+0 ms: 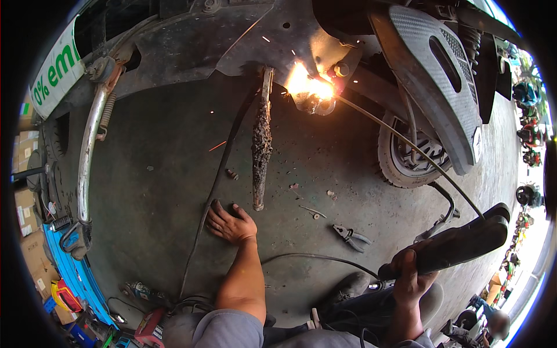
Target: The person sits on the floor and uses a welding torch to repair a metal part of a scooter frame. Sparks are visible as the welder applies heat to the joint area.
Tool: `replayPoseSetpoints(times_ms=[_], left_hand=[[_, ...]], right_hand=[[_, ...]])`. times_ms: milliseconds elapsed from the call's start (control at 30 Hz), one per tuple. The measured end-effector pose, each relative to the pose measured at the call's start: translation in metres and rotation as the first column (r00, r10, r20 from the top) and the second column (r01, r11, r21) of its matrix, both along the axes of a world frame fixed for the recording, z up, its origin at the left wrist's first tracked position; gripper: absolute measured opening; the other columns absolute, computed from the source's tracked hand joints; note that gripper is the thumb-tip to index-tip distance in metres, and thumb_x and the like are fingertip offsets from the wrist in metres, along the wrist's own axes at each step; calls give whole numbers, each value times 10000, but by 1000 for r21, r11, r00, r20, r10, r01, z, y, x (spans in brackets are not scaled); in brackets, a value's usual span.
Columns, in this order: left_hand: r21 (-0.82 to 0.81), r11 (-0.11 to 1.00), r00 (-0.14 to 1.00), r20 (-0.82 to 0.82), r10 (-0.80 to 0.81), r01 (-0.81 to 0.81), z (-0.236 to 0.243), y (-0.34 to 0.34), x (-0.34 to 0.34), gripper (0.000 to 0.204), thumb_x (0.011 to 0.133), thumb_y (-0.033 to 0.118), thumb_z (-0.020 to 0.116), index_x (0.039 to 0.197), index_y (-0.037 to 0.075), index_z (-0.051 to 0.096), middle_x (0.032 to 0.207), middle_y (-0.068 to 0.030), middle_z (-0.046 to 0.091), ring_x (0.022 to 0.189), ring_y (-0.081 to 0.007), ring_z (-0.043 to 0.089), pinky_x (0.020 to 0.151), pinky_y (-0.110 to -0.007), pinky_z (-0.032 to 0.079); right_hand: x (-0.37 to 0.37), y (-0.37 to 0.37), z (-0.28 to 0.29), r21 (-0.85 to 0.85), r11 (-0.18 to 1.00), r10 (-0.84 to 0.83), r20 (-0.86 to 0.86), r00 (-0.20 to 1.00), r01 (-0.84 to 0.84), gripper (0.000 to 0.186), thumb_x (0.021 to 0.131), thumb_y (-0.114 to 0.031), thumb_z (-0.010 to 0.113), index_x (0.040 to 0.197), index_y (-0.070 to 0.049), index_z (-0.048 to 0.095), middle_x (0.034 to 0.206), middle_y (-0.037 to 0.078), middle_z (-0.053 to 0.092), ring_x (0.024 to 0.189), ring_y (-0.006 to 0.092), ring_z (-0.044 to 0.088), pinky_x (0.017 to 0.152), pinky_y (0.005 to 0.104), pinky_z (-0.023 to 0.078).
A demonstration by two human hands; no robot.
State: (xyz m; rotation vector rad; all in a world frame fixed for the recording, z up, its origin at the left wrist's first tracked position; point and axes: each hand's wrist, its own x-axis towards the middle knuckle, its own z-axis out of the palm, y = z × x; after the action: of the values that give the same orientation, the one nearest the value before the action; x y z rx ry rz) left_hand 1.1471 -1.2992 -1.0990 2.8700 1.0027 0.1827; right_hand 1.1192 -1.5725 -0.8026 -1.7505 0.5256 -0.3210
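My right hand (409, 277) grips a black electrode holder (458, 246) at the lower right. Its long thin welding rod (406, 142) reaches up and left to a bright welding arc (310, 88) on the dark metal underside of a scooter (232, 40). Sparks fly around the arc. My left hand (230, 223) lies flat on the concrete floor (156, 191), fingers spread, beside a black cable (217, 174). A rusty, slag-crusted metal bar (261, 142) stands just right of that hand, running up to the scooter's frame.
Pliers (351, 236) lie on the floor between my hands. A scooter wheel (406, 156) and grey footboard panel (432, 75) are at the right. A chrome pipe (87, 151) curves down the left. Cardboard boxes and blue crates sit far left; parked scooters stand far right.
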Motion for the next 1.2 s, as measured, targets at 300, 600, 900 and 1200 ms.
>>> replayPoseSetpoints(times_ms=[300, 600, 900, 1200], left_hand=[[1, 1000, 1000, 4, -4, 4, -3, 1, -1, 584, 936, 398, 483, 1436, 105, 417, 1505, -179, 367, 1426, -356, 305, 1167, -550, 198], [-16, 1000, 1000, 9, -4, 5, 2, -1, 1, 579, 935, 389, 490, 1431, 100, 417, 1505, -185, 363, 1426, -357, 303, 1165, -560, 196], [-2, 1000, 999, 31, -18, 18, 0, 1, 0, 576, 932, 388, 491, 1425, 97, 426, 1497, -183, 375, 1421, -360, 308, 1160, -561, 202], [-1, 1000, 1000, 26, -15, 16, 0, 0, 1, 579, 931, 389, 485, 1427, 95, 424, 1492, -184, 377, 1419, -362, 307, 1158, -559, 203]], right_hand=[[6, 7, 3, -16, 1000, 6, 13, 1000, -6, 206, 938, -108, 661, 1015, 21, 521, 682, 46, 573, 515, 113, 547, 488, 234, 440], [-10, -5, -4, -224, 972, 81, 31, 996, -72, 218, 964, -82, 603, 1127, -6, 481, 783, 54, 561, 582, 113, 528, 521, 248, 428], [-8, 7, -4, -223, 974, 35, 20, 999, -30, 204, 960, -59, 605, 1114, -5, 483, 754, 51, 557, 553, 94, 503, 511, 237, 406], [1, 19, 5, -196, 980, -32, -38, 999, 24, 163, 951, -65, 620, 1038, -1, 498, 695, 24, 530, 547, 86, 490, 511, 231, 389]])
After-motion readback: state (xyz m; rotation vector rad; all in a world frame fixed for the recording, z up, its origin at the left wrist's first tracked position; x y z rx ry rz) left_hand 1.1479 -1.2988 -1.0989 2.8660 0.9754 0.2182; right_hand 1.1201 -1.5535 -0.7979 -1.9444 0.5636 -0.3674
